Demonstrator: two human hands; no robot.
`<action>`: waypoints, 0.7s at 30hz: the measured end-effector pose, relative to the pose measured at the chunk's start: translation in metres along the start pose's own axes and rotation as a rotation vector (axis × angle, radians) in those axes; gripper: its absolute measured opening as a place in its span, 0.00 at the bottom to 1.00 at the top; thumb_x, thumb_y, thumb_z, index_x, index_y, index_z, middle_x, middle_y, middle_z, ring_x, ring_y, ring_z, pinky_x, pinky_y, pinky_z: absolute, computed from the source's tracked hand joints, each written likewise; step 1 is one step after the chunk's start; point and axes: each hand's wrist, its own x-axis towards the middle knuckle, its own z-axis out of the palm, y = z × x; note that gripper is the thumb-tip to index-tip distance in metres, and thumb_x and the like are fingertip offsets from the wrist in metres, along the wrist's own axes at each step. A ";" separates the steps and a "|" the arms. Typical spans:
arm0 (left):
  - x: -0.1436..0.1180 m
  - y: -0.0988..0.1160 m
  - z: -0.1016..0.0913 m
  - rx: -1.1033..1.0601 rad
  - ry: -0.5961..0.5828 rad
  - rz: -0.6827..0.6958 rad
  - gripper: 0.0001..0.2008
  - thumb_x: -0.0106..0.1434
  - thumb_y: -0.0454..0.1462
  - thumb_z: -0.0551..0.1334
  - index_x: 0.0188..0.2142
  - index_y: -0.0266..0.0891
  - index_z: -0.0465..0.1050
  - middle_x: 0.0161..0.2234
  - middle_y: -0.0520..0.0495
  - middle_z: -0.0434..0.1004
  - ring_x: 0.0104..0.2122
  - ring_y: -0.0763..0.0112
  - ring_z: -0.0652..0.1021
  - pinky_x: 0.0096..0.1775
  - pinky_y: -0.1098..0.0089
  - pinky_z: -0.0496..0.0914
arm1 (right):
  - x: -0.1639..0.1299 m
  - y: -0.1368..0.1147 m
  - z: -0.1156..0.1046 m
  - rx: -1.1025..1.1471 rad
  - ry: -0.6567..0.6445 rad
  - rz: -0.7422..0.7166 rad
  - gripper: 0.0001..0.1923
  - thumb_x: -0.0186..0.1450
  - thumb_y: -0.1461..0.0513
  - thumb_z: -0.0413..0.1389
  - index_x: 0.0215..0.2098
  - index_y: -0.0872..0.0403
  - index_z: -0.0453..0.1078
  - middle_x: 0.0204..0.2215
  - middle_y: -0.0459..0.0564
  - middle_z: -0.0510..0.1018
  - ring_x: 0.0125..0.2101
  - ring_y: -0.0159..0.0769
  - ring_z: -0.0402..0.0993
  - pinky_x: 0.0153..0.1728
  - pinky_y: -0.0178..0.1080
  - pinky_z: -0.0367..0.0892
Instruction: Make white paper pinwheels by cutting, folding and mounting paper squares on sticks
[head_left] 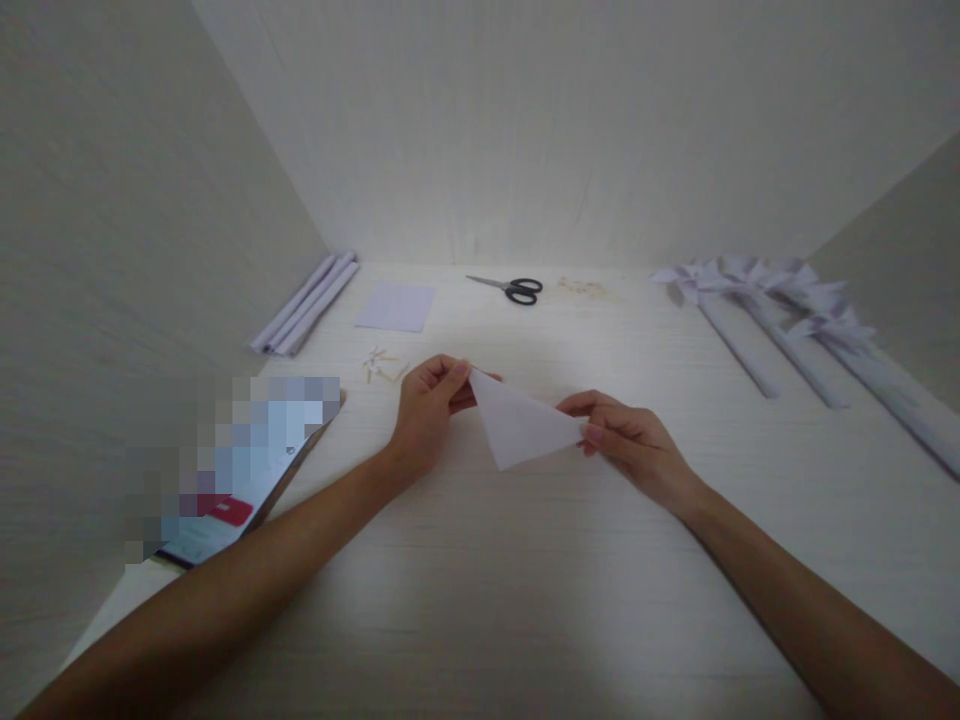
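Above the middle of the table, a white sheet of paper [521,425] folded into a triangle is held between both hands. My left hand [433,405] pinches its upper left corner between thumb and fingers. The right corner is gripped by my right hand [626,437], thumb in front and fingers behind. One point of the triangle hangs downward toward me. Just left of my left hand lie several short cotton swab pieces [384,365]. Beyond them rests a flat stack or sheet of square white paper [395,306].
Scissors with black handles [523,291] lie near the back wall, beside small beige bits [581,288]. Rolled paper tubes [307,305] sit at the back left. Several paper pinwheels on paper sticks [787,310] lie at the right. A phone [262,480] leans at the left.
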 end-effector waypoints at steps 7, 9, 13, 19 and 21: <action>0.002 -0.001 0.001 -0.040 0.001 -0.152 0.07 0.53 0.34 0.57 0.21 0.36 0.62 0.21 0.48 0.75 0.24 0.71 0.76 0.31 0.69 0.70 | 0.000 0.001 0.004 0.380 -0.012 0.137 0.13 0.58 0.61 0.54 0.17 0.56 0.65 0.43 0.52 0.73 0.40 0.37 0.68 0.41 0.40 0.60; 0.003 -0.001 0.000 -0.054 0.008 -0.182 0.06 0.54 0.33 0.56 0.21 0.36 0.62 0.20 0.48 0.74 0.22 0.72 0.75 0.30 0.70 0.69 | 0.001 0.002 0.005 0.427 0.006 0.155 0.12 0.56 0.62 0.55 0.17 0.56 0.65 0.43 0.52 0.73 0.39 0.36 0.69 0.41 0.40 0.61; 0.004 0.000 0.000 -0.090 -0.003 -0.241 0.07 0.54 0.31 0.55 0.20 0.35 0.63 0.19 0.49 0.73 0.20 0.75 0.73 0.26 0.74 0.68 | 0.001 0.000 0.006 0.453 0.044 0.190 0.12 0.54 0.60 0.58 0.16 0.56 0.63 0.41 0.53 0.74 0.35 0.35 0.70 0.41 0.41 0.63; 0.005 0.003 0.001 -0.180 -0.015 -0.362 0.10 0.56 0.29 0.53 0.20 0.34 0.65 0.18 0.50 0.71 0.20 0.77 0.72 0.25 0.75 0.67 | 0.001 -0.007 0.008 0.438 0.084 0.205 0.14 0.51 0.57 0.59 0.16 0.55 0.61 0.40 0.54 0.75 0.37 0.38 0.71 0.43 0.45 0.63; 0.005 0.006 0.002 -0.204 -0.010 -0.429 0.10 0.56 0.29 0.53 0.20 0.34 0.66 0.19 0.49 0.71 0.21 0.77 0.73 0.26 0.75 0.67 | 0.001 -0.007 0.008 0.447 0.082 0.201 0.15 0.50 0.57 0.60 0.15 0.55 0.61 0.40 0.54 0.75 0.37 0.39 0.71 0.43 0.45 0.64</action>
